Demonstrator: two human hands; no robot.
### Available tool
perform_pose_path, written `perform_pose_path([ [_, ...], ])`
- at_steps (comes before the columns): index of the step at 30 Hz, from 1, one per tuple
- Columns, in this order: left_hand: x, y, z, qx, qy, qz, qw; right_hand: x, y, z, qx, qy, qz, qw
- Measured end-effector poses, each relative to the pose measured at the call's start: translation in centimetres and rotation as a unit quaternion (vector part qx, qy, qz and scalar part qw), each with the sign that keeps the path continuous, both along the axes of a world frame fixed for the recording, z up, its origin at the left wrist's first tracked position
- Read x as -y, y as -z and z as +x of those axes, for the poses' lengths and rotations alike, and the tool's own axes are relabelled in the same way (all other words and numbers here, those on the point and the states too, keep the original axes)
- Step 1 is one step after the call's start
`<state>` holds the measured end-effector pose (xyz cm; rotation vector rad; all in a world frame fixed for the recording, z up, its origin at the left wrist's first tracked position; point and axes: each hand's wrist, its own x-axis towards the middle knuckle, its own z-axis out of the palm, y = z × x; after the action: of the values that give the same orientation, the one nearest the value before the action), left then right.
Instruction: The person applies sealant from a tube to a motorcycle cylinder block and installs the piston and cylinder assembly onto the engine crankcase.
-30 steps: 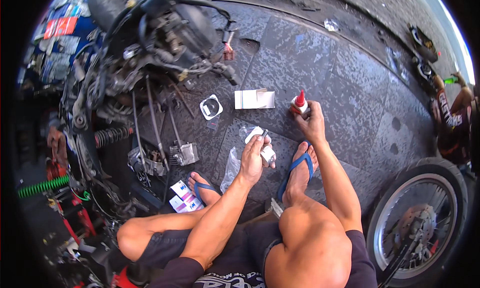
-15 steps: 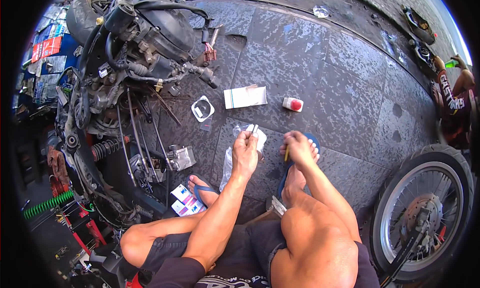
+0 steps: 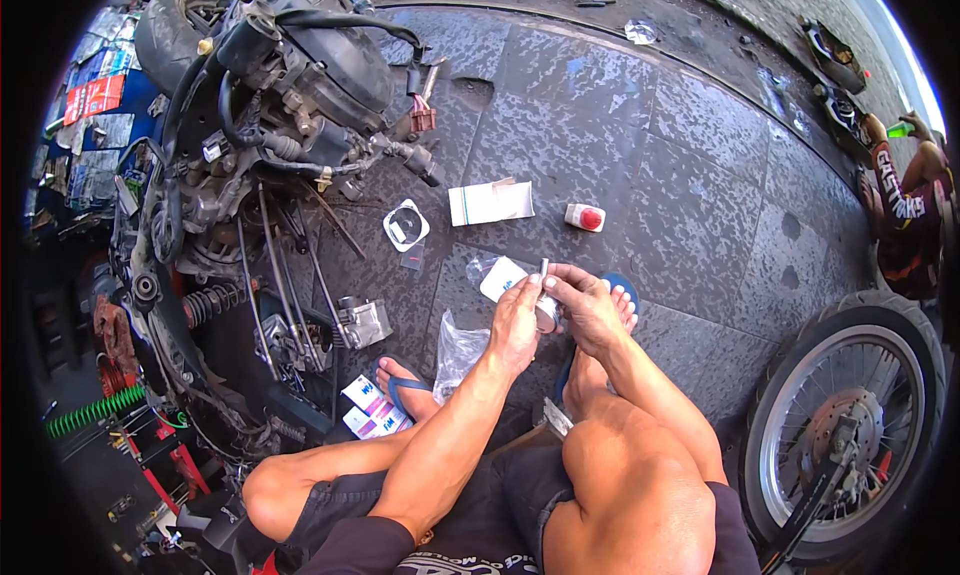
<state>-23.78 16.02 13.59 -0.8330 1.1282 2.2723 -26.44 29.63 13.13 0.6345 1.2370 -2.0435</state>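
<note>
Both hands come together at mid-scene, right over the ground between the feet. The left hand (image 3: 514,323) is narrow, thumb and fingers pinched at a silver pin (image 3: 544,267); the right hand (image 3: 588,310) meets it there, fingers closed in tight. The pin points away, its far end poking out above the fingertips, a grip that seems meant to keep it steady and in sight. Just nearer, between the two palms, sits the piston (image 3: 547,316), half covered; I can't tell which hand bears its weight. Holding both parts close together probably makes fine finger work easier.

Around them now: a white card (image 3: 502,279) just left of the pin, partly behind the left hand, and a plastic bag (image 3: 462,348) beside the left forearm. Farther out lie the ring pack (image 3: 405,225), the white box (image 3: 491,203) and the red-capped bottle (image 3: 585,217), apparently set within arm's reach.

The right foot (image 3: 624,303) crowds the right hand. Over on the left, the stripped motorcycle (image 3: 320,85) and a loose cylinder (image 3: 366,322) hem things in; near right, a wheel (image 3: 905,415); far right, a co-worker (image 3: 908,200).
</note>
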Motion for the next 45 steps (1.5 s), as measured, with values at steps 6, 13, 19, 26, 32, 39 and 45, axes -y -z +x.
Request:
perform_pose_path([
  [6,-0.5,-0.1,0.4,0.034,0.010,0.011,0.999,-0.1,-0.2,-0.2,0.004,0.018,0.029,0.999],
  [13,0.6,-0.1,0.6,0.051,-0.098,0.178,0.978,-1.3,-3.6,-1.7,-0.231,-0.045,0.389,0.891],
  [19,1.2,-3.0,-1.0,-0.039,-0.128,0.297,0.945,-3.6,-8.1,-1.9,-0.311,-0.038,0.445,0.839],
  [26,1.7,-5.3,-1.8,-0.133,-0.095,0.358,0.920,-5.2,-12.7,-2.1,-0.442,-0.014,0.441,0.781],
  [32,1.6,-5.5,-2.3,-0.234,-0.059,0.277,0.930,-5.0,-16.0,-2.2,-0.507,-0.051,0.425,0.748],
  [39,1.3,-6.8,-2.4,-0.294,-0.028,0.148,0.944,-4.1,-16.5,-1.7,-0.530,-0.109,0.392,0.744],
  [45,0.9,-7.9,-2.3,-0.295,-0.020,0.139,0.945,-3.7,-16.2,-1.9,-0.532,-0.130,0.387,0.742],
])
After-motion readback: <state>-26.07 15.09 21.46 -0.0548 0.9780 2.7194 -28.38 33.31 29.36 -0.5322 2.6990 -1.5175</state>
